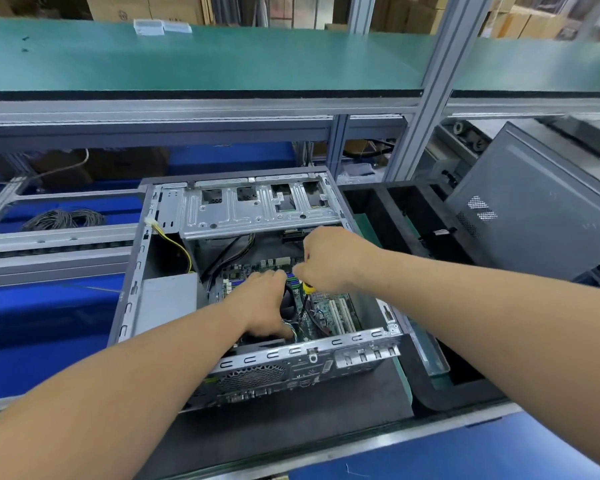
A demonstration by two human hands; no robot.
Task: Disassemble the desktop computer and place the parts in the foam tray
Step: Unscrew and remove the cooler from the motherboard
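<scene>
Inside the open computer case, right hand grips a screwdriver; left hand rests flat, relaxed.

Both bare forearms are extended forward and inward. The left hand is lowered palm-down, fingers stretched ahead, thumb tucked low. The right hand is held higher, knuckles up, fingers curled round a screwdriver handle.

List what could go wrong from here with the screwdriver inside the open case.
The screwdriver in the right hand could slip and gouge the motherboard. The left hand rests over the fan area beside loose wires, which might snag. A freed screw may drop under the board.
</scene>
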